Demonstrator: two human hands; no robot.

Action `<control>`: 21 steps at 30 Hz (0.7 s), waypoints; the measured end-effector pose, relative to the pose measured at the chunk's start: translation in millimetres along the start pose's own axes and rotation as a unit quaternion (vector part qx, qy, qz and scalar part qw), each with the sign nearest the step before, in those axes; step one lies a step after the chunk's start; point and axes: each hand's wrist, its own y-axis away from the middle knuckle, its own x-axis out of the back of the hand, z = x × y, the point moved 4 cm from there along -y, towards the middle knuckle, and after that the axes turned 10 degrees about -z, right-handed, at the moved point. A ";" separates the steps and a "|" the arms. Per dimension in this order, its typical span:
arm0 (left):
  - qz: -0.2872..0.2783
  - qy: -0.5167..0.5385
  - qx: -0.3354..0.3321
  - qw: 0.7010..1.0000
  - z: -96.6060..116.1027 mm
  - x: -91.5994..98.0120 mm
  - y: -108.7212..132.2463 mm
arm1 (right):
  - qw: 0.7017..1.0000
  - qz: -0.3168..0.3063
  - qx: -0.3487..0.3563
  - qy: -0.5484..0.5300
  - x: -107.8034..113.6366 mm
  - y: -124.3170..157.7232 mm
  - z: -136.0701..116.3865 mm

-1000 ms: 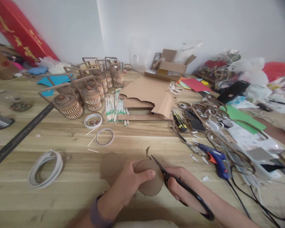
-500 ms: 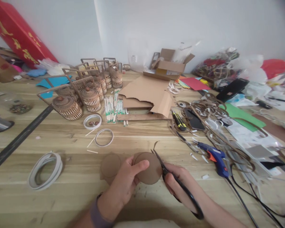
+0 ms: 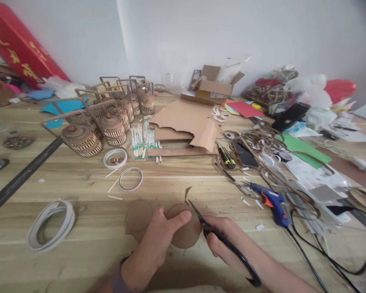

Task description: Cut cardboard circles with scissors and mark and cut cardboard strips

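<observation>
My left hand [image 3: 156, 236] pinches a round brown cardboard disc [image 3: 184, 234], thumb on top of it, just above the wooden table [image 3: 183, 179]. Black scissors [image 3: 219, 238] sit in my right hand [image 3: 224, 244], fingers through the handles, the blades meeting the disc's right edge. A thin curl of cut cardboard [image 3: 187, 191] sticks up at the blade tips. Another cardboard disc [image 3: 138, 215] lies flat on the table, just left of my left hand.
A blue glue gun [image 3: 270, 201] with its black cable lies right of the scissors, among cardboard rings and paper scraps. Tape rolls [image 3: 130, 179], a white coil [image 3: 47, 224], small woven baskets [image 3: 110, 124], cardboard sheets [image 3: 186, 122] and an open box [image 3: 213, 87] lie farther back.
The disc has been turned in my left hand while the scissors keep cutting along its edge; the trimmed curl at the blades has shifted. The view has drifted slightly.
</observation>
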 end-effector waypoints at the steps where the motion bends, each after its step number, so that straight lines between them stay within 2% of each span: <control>1: 0.001 -0.005 0.003 1.000 -0.2 0.4 0.1 | 1.000 -0.001 0.001 0.001 0.1 0.1 0.3; 9: -0.001 -0.009 0.000 1.000 0.1 2.0 1.3 | 1.000 -0.010 0.016 -0.022 0.5 -0.5 -7.0; 21: -0.001 -0.034 0.001 0.999 -1.7 2.5 0.5 | 0.998 -0.014 0.036 -0.052 -0.6 1.4 -1.5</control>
